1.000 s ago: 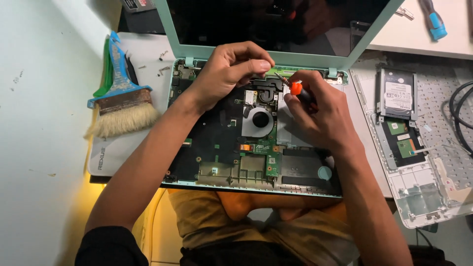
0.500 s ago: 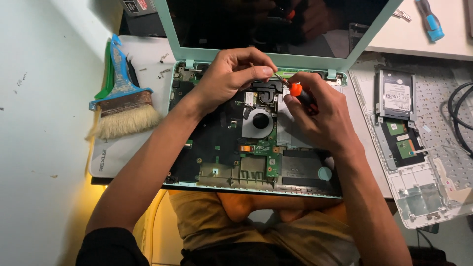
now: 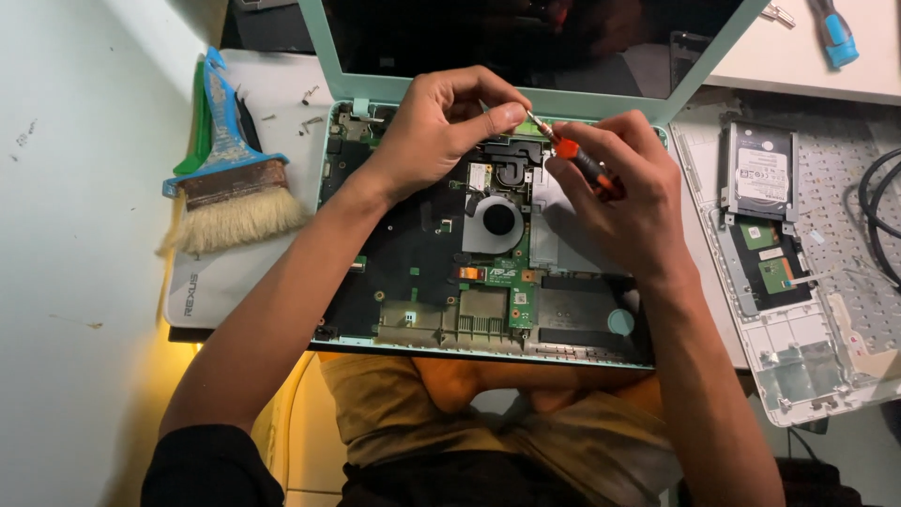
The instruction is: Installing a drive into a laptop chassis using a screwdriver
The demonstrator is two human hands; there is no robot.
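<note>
Lying open on the desk, the mint-green laptop (image 3: 488,272) shows its bare circuit board and round fan (image 3: 497,221) — the right hand (image 3: 624,202) grips a small orange-and-black screwdriver (image 3: 574,158) over the laptop's hinge edge, and the left hand (image 3: 441,127) pinches its tip. Left of the laptop lies a blue-handled brush (image 3: 230,178); right of it — the removed keyboard cover (image 3: 817,272)

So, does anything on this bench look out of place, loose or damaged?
A few small screws lie loose on the white pad by the paintbrush, easy to lose. The opened laptop overhangs the person's lap. Otherwise nothing stands out: the right hand holds a screwdriver, which the left hand steadies.
</note>
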